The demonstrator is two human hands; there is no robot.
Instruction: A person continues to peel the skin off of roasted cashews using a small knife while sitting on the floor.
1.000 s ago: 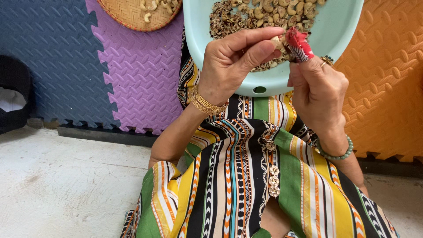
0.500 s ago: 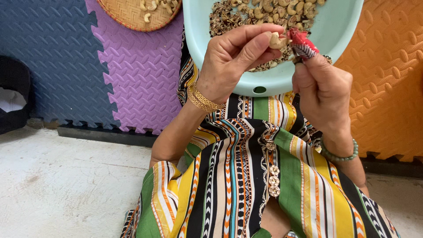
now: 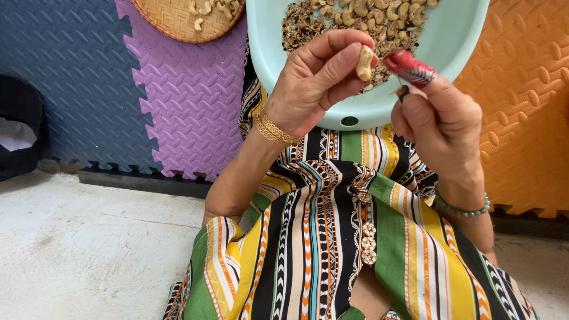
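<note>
My left hand [image 3: 317, 83] pinches a pale cashew nut [image 3: 364, 63] between thumb and fingers, held up over the light-blue plastic basin [image 3: 456, 41]. Close on its right, my right hand [image 3: 441, 124] grips a small tool with a red wrapped handle [image 3: 409, 65], its tip beside the nut. The basin rests on my lap and holds several cashews and a heap of brown skins [image 3: 308, 24]. A gold bangle is on my left wrist, a green bead bracelet on my right.
A woven bamboo tray [image 3: 178, 21] with a few cashews lies at the top left on purple, blue and orange foam mats [image 3: 184, 106]. A black object [image 3: 18, 142] sits at the far left. Bare concrete floor [image 3: 89, 249] lies beside my striped dress.
Both hands have drawn slightly apart. The nut now shows pale and whole in my left fingers, and the red tool has come away from it to the right.
</note>
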